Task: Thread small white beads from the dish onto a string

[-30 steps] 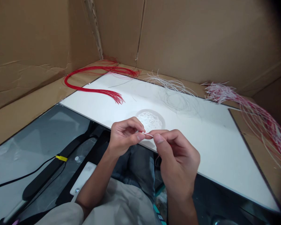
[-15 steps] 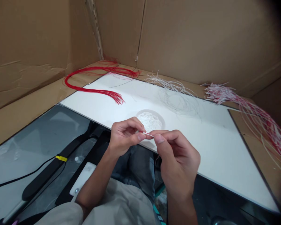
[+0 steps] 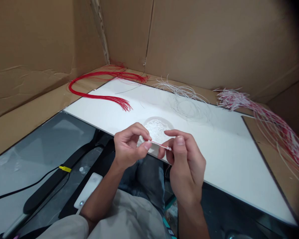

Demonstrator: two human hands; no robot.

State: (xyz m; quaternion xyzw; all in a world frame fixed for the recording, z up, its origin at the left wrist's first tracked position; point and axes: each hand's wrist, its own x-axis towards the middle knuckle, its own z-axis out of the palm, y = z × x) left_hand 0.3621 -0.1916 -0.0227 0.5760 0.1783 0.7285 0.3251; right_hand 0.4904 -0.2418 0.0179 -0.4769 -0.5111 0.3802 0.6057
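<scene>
In front of the table's near edge, my left hand [image 3: 133, 144] pinches one end of a thin red-and-white cord [image 3: 159, 144] between thumb and forefinger. The cord runs across to my right hand [image 3: 185, 159], whose curled fingers hold its other end. There, a small white piece [image 3: 168, 148] shows on the cord; its exact kind is too small to make out. My right thumb points up and its forefinger is stretched away from the cord. Just behind the hands lies a round shallow dish [image 3: 173, 126] with many tiny white pieces.
On the white tabletop [image 3: 229, 146], a looped bundle of red cords [image 3: 94, 95] lies back left and loose white cords [image 3: 186, 91] at the back. A red-and-white bundle [image 3: 271, 116] stretches along the right. Cardboard walls [image 3: 201, 39] enclose the back. A black armrest-like bar [image 3: 49, 186] is at left.
My right hand has shifted its grip, with thumb and forefinger now apart. More of the cord shows between the hands, its red strand visible, and a white piece appears at the right fingers.
</scene>
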